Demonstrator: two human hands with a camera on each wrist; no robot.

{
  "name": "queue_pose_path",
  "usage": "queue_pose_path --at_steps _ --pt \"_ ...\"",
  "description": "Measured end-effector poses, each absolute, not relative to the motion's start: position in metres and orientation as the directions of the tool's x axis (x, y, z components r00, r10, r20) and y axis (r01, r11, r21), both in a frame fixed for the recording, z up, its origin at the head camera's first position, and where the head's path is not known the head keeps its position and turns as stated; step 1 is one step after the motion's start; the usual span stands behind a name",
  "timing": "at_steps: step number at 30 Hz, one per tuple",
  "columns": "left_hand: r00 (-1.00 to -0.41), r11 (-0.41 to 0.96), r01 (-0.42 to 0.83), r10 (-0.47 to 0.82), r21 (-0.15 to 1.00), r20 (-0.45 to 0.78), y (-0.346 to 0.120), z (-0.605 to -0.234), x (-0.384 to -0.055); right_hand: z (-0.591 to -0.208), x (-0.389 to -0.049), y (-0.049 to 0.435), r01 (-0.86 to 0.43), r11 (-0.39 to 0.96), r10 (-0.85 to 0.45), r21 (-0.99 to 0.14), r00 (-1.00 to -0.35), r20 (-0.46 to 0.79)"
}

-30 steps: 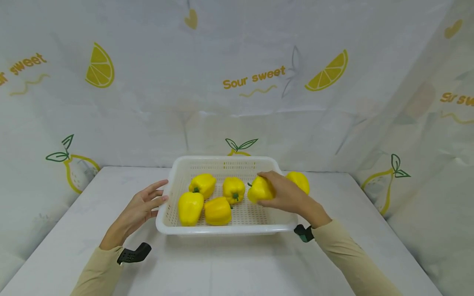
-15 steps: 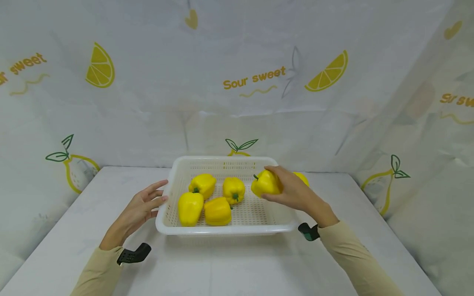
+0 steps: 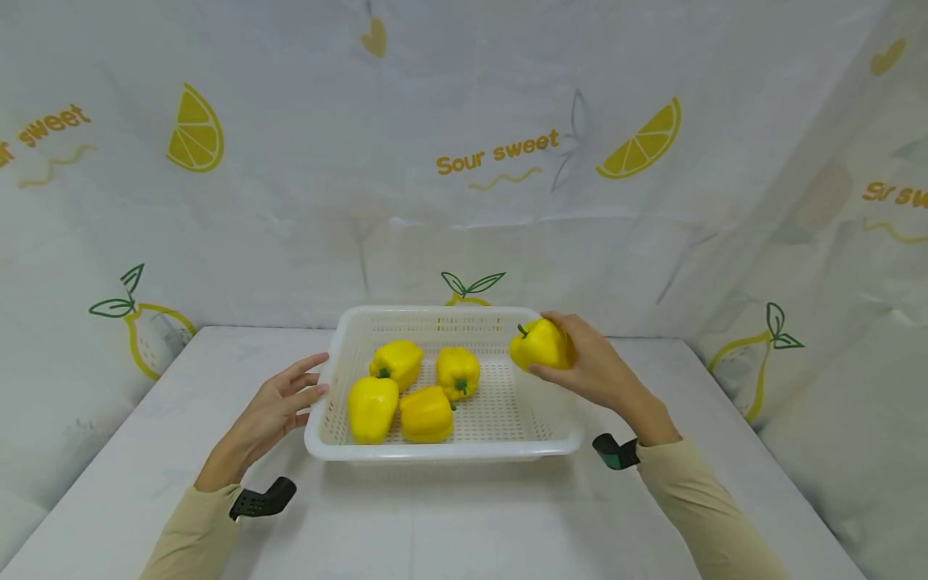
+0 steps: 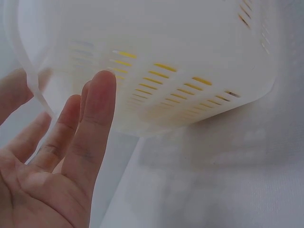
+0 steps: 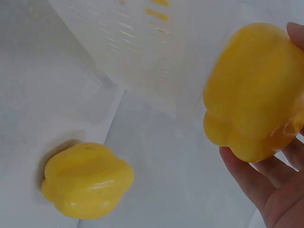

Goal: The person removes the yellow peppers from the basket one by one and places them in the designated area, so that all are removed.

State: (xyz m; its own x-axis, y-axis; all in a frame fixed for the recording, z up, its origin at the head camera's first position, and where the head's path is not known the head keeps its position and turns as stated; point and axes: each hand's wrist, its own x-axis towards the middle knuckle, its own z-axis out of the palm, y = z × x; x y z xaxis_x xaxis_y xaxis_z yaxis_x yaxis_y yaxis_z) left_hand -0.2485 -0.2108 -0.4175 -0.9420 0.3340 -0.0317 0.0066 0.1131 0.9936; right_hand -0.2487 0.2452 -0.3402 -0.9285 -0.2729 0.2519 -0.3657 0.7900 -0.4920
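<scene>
My right hand [image 3: 596, 366] grips a yellow bell pepper [image 3: 539, 345], its green stem pointing left. In the head view this pepper overlaps the back right corner of a white plastic basket [image 3: 464, 452]. Inside the basket lie more yellow bell peppers, among them a back left one [image 3: 397, 362] and a front one [image 3: 426, 415]. My left hand [image 3: 273, 415] has its fingers extended, with the fingertips at the basket's left rim. The right wrist view has the held bell pepper [image 5: 256, 90] beside the outside of the basket wall [image 5: 142, 61].
Another yellow bell pepper [image 5: 88, 180] lies outside the basket, low in the right wrist view; the right hand hides it in the head view. The basket stands on a white-covered table [image 3: 435, 524]. A lemon-print sheet [image 3: 326, 201] hangs behind.
My right hand has carried its bell pepper up and rightward, from inside the basket to the back right corner. The pepper outside has become hidden behind it. The left hand stays put.
</scene>
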Motion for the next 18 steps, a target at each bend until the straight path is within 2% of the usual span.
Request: queue_pose_path --at_steps 18 --pt "-0.954 0.076 -0.001 0.299 0.997 -0.024 -0.208 -0.424 -0.248 -0.356 -0.247 0.272 -0.329 0.765 -0.132 -0.554 -0.922 0.365"
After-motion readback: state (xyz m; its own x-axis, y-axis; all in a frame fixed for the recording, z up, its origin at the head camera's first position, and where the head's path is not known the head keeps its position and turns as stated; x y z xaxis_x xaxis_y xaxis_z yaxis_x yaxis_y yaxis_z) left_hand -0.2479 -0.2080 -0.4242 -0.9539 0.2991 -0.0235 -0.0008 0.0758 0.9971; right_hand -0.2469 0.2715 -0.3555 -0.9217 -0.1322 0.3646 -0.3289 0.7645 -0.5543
